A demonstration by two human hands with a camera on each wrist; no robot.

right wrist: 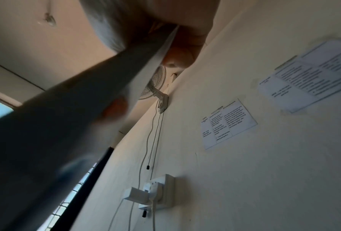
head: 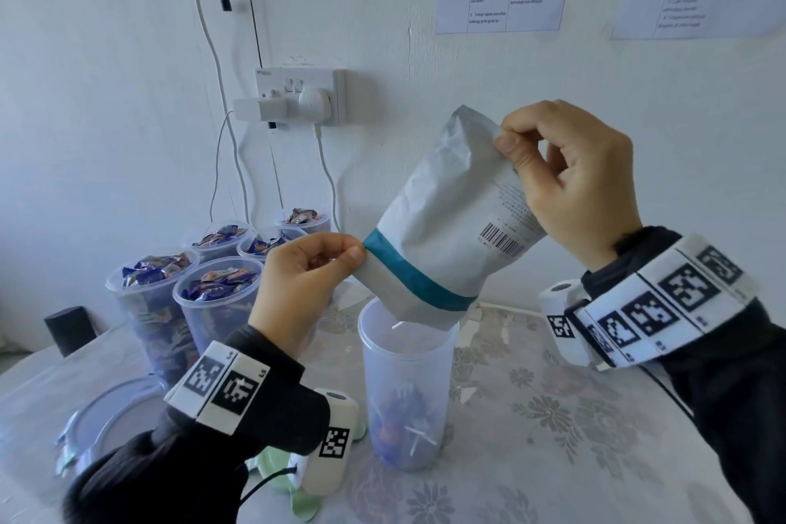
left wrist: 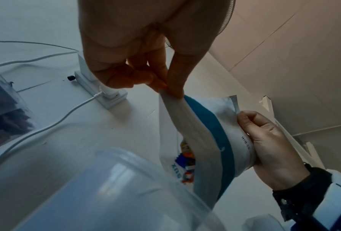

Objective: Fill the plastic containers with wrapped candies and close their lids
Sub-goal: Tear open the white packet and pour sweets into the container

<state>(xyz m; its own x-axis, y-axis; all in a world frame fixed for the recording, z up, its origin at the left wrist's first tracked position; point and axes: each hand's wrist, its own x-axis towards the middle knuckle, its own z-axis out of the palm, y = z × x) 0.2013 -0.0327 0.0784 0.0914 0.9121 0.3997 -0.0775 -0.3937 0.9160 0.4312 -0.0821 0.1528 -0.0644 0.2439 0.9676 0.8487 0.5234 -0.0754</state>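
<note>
A white candy bag (head: 446, 217) with a teal band hangs upside down, its open mouth just inside the rim of a tall clear container (head: 406, 370). My left hand (head: 306, 281) pinches the bag's lower corner by the mouth. My right hand (head: 565, 183) pinches its raised bottom edge. A few wrapped candies and lollipop sticks (head: 404, 417) lie at the container's bottom. From the left wrist view, the bag (left wrist: 209, 132) shows colourful wrappers (left wrist: 187, 159) in its mouth above the container rim (left wrist: 126, 157). The right wrist view shows the bag (right wrist: 66, 125) close and blurred.
Several open clear containers full of candies (head: 204, 268) stand at the back left near the wall. Clear lids (head: 106, 417) lie at the left front, a pale green lid (head: 302, 502) under my left wrist. A wall socket with plugs and cables (head: 297, 98) is behind.
</note>
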